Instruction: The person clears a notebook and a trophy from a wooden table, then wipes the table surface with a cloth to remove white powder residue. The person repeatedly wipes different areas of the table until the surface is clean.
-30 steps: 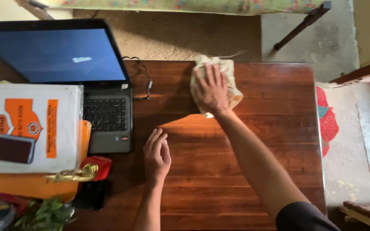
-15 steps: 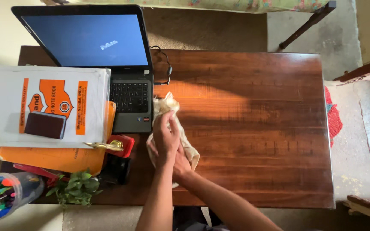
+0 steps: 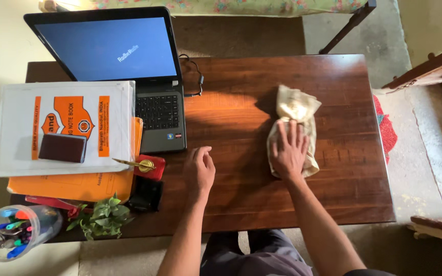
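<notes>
Cloth (image 3: 293,128) lay crumpled on the right half of the counter (image 3: 344,189), under my right hand (image 3: 288,153). That hand was pressed flat on the cloth's near end, fingers (image 3: 288,132) spread and extended, pinning it rather than gripping it; the far end bunched up loose beyond the fingertips. My left hand (image 3: 199,168) rested on the bare wood near the middle, fingers loosely together, holding nothing.

Laptop (image 3: 129,76) stood open at the far left corner, its cable (image 3: 196,79) trailing just beside it on the wood. Notebook (image 3: 65,128) overlapped the keyboard's left side, with a dark wallet (image 3: 62,148) on top and an orange folder (image 3: 72,186) beneath. Plant (image 3: 101,217) and pen cup (image 3: 14,232) sat at the near left edge.

Judgement: wiping of the counter top was in hand, with the right side being covered. A further stroke would call for steady flat pressure, and care near the cable and laptop, which the cloth could snag.
</notes>
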